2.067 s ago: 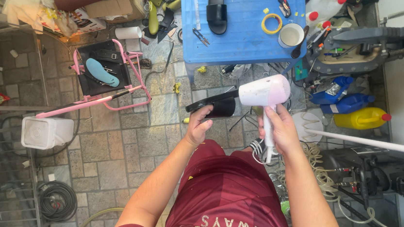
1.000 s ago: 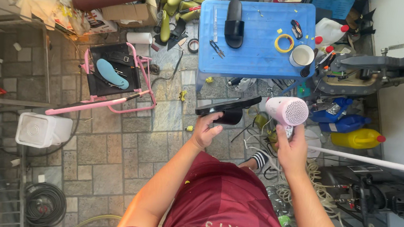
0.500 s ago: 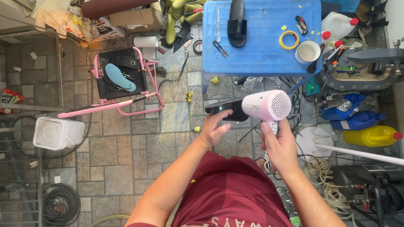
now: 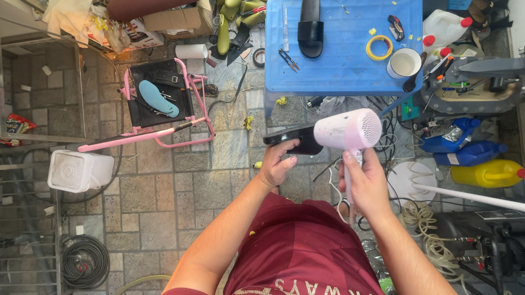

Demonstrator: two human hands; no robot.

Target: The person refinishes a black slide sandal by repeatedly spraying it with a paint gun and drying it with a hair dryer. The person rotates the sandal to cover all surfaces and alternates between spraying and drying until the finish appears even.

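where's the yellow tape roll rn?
Head view, upper right: yellow tape roll lies flat on the blue table, left of the white cup.

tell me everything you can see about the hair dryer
The hair dryer is pale pink, smooth plastic by the look, with a round barrel and a slim handle pointing down. Its perforated rear grille faces right; its nozzle end points left at a black sandal. The right hand grips the handle, fingers wrapped around it, while the left hand holds the sandal. It is held in the air above the tiled floor.
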